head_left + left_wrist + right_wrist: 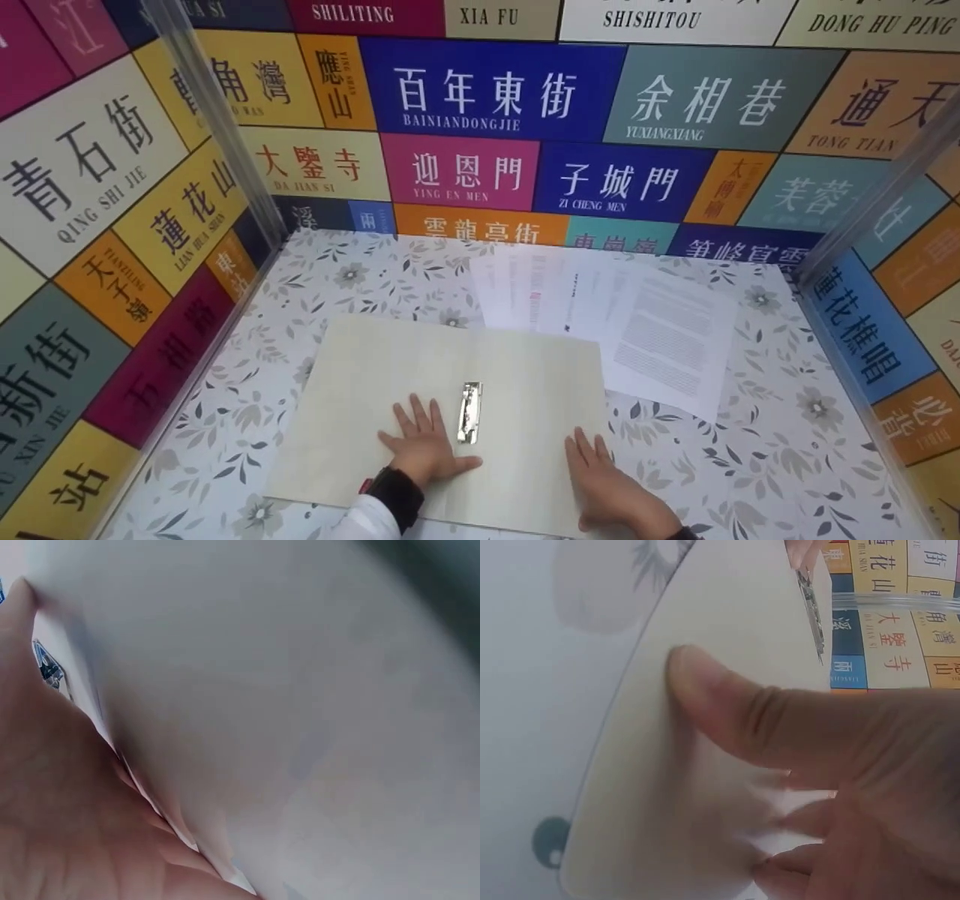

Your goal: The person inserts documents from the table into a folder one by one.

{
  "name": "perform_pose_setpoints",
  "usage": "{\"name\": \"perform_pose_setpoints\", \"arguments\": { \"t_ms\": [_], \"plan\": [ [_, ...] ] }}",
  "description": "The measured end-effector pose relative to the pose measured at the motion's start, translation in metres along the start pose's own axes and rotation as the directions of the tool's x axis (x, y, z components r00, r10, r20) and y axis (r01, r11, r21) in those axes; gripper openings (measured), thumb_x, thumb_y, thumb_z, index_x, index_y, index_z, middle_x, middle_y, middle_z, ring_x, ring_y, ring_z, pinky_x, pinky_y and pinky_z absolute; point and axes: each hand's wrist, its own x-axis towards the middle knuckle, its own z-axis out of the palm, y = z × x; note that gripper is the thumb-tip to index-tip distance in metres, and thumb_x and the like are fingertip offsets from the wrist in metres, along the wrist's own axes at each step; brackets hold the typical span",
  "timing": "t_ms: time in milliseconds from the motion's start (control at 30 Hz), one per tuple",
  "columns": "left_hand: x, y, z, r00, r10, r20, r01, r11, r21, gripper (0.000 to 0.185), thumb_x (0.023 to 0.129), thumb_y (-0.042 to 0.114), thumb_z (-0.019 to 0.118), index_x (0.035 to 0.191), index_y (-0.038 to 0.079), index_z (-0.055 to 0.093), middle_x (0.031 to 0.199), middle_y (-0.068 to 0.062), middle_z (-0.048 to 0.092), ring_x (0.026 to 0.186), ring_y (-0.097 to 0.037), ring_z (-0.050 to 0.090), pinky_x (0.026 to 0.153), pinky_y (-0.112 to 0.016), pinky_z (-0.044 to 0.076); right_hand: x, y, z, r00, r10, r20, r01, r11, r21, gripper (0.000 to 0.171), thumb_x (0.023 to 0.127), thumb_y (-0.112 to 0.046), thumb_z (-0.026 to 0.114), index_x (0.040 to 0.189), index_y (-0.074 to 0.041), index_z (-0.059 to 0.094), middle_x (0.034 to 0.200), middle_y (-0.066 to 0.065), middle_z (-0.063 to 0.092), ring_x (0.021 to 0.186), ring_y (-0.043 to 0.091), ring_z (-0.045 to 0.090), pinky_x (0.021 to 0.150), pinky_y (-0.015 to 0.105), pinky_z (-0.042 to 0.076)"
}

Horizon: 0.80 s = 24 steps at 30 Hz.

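A cream file folder lies opened out flat, its metal clip near the middle fold. My left hand is spread on the left side of the folder just beside the clip, fingers apart and thumb reaching toward the fold. At the folder's right edge rests my right hand, fingers straight and pointing away from me. The right wrist view shows that hand's thumb extended on the cream cover, with the other fingers touching it lower down. Pale surface fills most of the left wrist view beside the left palm.
Behind the folder and to its right, printed sheets lie fanned out, partly covered by the folder's top edge. The table has a floral cover. Panels with street-name signs stand at the back and both sides.
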Motion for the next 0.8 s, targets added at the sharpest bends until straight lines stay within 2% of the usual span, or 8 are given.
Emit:
{"name": "perform_pose_setpoints", "arguments": {
  "t_ms": [133,300,433,567,700,800],
  "plan": [
    [0.000,0.003,-0.004,1.000,-0.009,-0.009,0.010,1.000,0.019,0.127,0.066,0.084,0.057,0.155,0.005,0.012,0.159,-0.028,-0.002,0.143,-0.055,0.000,0.104,-0.079,0.013,0.004,-0.001,-0.004,0.999,-0.031,-0.021,0.031,1.000,0.002,0.105,0.069,-0.030,0.083,0.147,0.012,0.025,0.156,0.034,0.011,0.143,0.054,0.006,0.115,0.060,0.018],
    [0.003,0.004,-0.003,1.000,-0.016,0.002,0.016,0.999,0.032,0.127,0.067,0.083,0.057,0.155,0.005,0.010,0.159,-0.028,-0.004,0.143,-0.054,-0.001,0.105,-0.078,0.012,0.014,-0.012,-0.018,0.993,-0.062,-0.098,0.058,0.997,-0.043,0.091,0.079,-0.030,0.077,0.144,0.013,0.030,0.155,0.034,0.014,0.145,0.049,0.010,0.118,0.055,0.018],
    [0.002,0.002,-0.001,1.000,-0.020,-0.016,0.021,0.999,0.033,0.128,0.065,0.084,0.058,0.155,0.005,0.013,0.159,-0.029,-0.001,0.143,-0.055,0.001,0.104,-0.079,0.014,0.026,-0.034,-0.033,0.985,-0.093,-0.144,0.083,0.994,-0.075,0.089,0.081,-0.031,0.076,0.146,0.009,0.030,0.157,0.031,0.013,0.146,0.046,0.012,0.118,0.053,0.020],
    [0.001,0.001,0.001,0.999,-0.023,-0.033,0.025,0.999,0.044,0.129,0.064,0.085,0.059,0.154,0.004,0.017,0.158,-0.030,0.003,0.142,-0.056,0.004,0.102,-0.079,0.017,0.039,-0.060,-0.042,0.981,-0.144,-0.133,0.132,0.986,-0.098,0.088,0.083,-0.034,0.074,0.148,0.005,0.029,0.158,0.028,0.012,0.147,0.044,0.012,0.117,0.054,0.022],
    [0.002,0.003,0.002,0.999,-0.030,-0.025,0.031,0.998,0.047,0.129,0.063,0.085,0.059,0.154,0.004,0.016,0.158,-0.030,0.002,0.142,-0.057,0.003,0.101,-0.080,0.016,0.054,-0.078,-0.041,0.976,-0.186,-0.117,0.170,0.976,-0.136,0.090,0.083,-0.038,0.072,0.148,0.007,0.028,0.157,0.029,0.012,0.147,0.044,0.012,0.117,0.053,0.022],
    [0.006,0.005,0.009,0.999,-0.035,-0.010,0.035,0.997,0.062,0.131,0.063,0.086,0.057,0.155,0.004,0.013,0.158,-0.030,-0.001,0.142,-0.057,0.000,0.101,-0.081,0.014,0.067,-0.080,-0.032,0.977,-0.183,-0.111,0.161,0.970,-0.184,0.097,0.081,-0.043,0.073,0.147,0.009,0.027,0.156,0.032,0.013,0.146,0.046,0.013,0.117,0.054,0.023]
  ]
}}
